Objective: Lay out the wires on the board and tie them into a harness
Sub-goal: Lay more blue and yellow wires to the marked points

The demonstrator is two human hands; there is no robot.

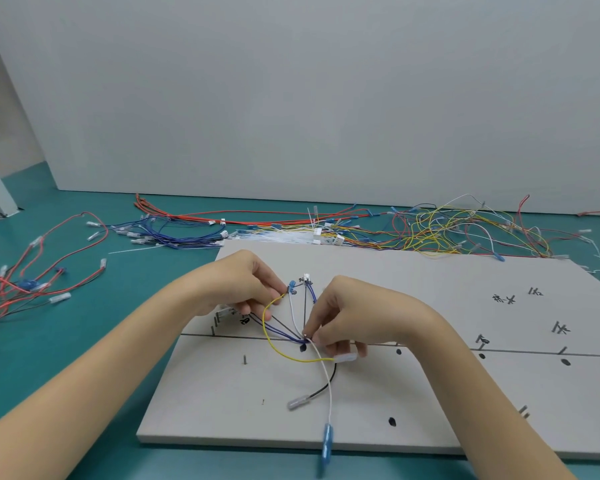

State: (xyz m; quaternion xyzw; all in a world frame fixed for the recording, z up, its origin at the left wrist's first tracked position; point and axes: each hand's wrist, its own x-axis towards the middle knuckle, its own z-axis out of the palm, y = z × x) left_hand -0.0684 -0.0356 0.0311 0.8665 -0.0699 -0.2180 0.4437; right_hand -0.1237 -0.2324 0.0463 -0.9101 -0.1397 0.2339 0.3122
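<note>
The right hand (340,317) has its grip closed tight, thumb and forefinger pinching the point where the wires (293,329) gather, just above a black dot on the board (430,393). Whether a tie is already in that pinch cannot be told. The left hand (243,285) also has a closed grip, fingertips nipping the upper end of the yellow wire (268,336) beside a blue terminal (292,284).

From the pinch, blue, grey and white leads fan up toward a white connector (307,278) and the pegs at the left. The yellow wire loops round to a clear terminal (345,357). A white wire (329,386) and a black wire (323,384) trail toward the board's near edge.

By my judgement the work is early: one small group is laid out and gathered, no tie shows, and the board's right half is unused. Many loose wires (430,230) wait on the green counter (84,341) behind.
</note>
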